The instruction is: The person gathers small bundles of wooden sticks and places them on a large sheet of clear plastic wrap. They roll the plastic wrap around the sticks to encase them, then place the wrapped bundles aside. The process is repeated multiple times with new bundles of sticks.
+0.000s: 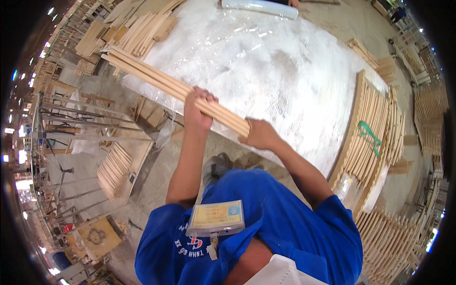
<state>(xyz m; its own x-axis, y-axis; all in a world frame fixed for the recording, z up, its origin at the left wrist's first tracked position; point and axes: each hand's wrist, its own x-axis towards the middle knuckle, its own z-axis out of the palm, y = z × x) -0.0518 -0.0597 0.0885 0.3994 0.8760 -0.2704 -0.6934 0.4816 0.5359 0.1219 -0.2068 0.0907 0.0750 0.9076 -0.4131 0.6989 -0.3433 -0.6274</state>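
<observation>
A bundle of several long, pale wooden strips (152, 74) slants across the near left edge of a white-topped table (294, 90). My left hand (198, 108) is wrapped round the bundle near its middle, fingers curled over the top. At the bundle's near right end, my right hand (260, 134) grips the strips, its palm against their ends. The far ends of the strips reach out past the table's left side.
A roll of clear plastic film (260, 7) lies at the table's far edge, beside another person's hand (294, 4). Wavy wooden slats (365, 128) with a green strap (369, 135) are stacked at right. More wood (142, 35) lies far left; a metal-framed cart (137, 156) stands left.
</observation>
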